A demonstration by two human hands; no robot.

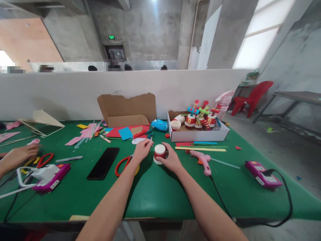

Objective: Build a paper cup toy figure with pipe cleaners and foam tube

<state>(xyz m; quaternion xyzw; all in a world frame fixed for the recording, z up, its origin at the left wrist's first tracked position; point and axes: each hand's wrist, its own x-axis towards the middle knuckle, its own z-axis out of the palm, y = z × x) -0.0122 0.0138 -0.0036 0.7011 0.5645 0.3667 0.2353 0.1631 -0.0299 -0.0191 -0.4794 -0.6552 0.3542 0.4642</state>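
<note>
An upside-down red and white paper cup (159, 152) stands on the green table in the middle of the head view. My right hand (172, 158) curls round its right side, thumb at the front and fingers behind. Just left of the cup, my left hand (142, 149) has its fingertips pinched together, with something small and pale at the tips that is too small to name. Beneath my left wrist lie scissors with red-orange handles (120, 166), partly hidden by the forearm.
A pink glue gun (203, 160) lies right of my hands, its cord running to the front edge. A white box (198, 135) holds several cup figures. Left are a black phone (103, 163), a purple power strip (54, 179) and another person's hand (21, 155).
</note>
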